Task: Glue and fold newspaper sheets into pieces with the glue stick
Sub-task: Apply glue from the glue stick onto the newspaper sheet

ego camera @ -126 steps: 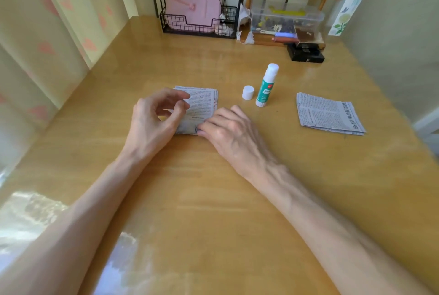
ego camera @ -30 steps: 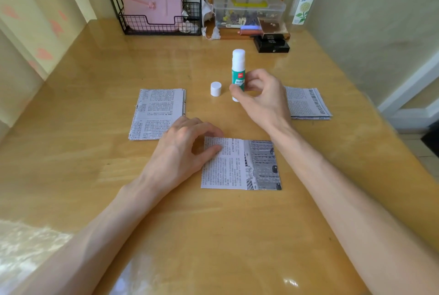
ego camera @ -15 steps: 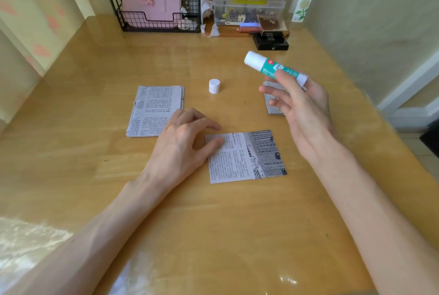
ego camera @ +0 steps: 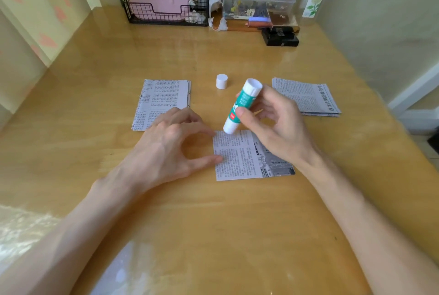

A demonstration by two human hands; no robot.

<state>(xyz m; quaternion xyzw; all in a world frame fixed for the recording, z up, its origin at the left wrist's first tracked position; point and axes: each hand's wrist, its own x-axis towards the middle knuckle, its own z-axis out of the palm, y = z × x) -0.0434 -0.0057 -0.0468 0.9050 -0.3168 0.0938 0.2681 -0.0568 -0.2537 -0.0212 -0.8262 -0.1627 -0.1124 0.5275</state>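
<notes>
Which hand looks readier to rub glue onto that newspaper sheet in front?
Right. The right hand grips the glue stick, its lower end at the sheet; the left hand only pins the sheet's edge.

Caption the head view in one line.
Right hand holds uncapped green-and-white glue stick, tip down, at folded newspaper sheet steadied by left hand.
</notes>
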